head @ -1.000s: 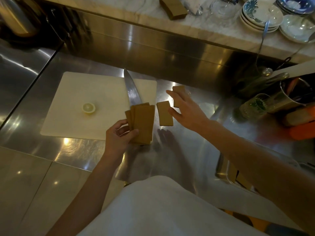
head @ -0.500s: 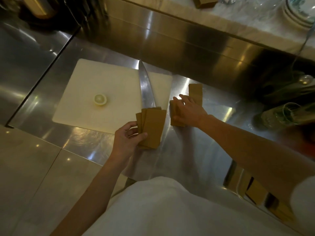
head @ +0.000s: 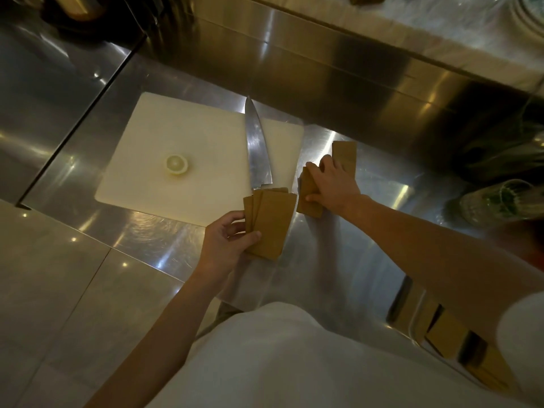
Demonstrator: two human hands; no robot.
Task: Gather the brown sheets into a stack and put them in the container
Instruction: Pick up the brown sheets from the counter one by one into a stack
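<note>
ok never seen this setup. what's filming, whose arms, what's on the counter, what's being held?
No machine here: a person wears one camera on the head, looking down at their own bare arms. The left hand holds a fan of brown sheets. The right hand presses on another sheet lying on the steel counter; one more sheet lies just beyond it. To the left sits a white board with a knife and a lemon half.

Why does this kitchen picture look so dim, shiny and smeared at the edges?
Head view: low, warm light; the steel counter throws bright glare spots; the dishes at top right and the glass at right are smeared by blur; the wide lens bends straight edges; the fanned brown sheets and knife stay fairly sharp.
</note>
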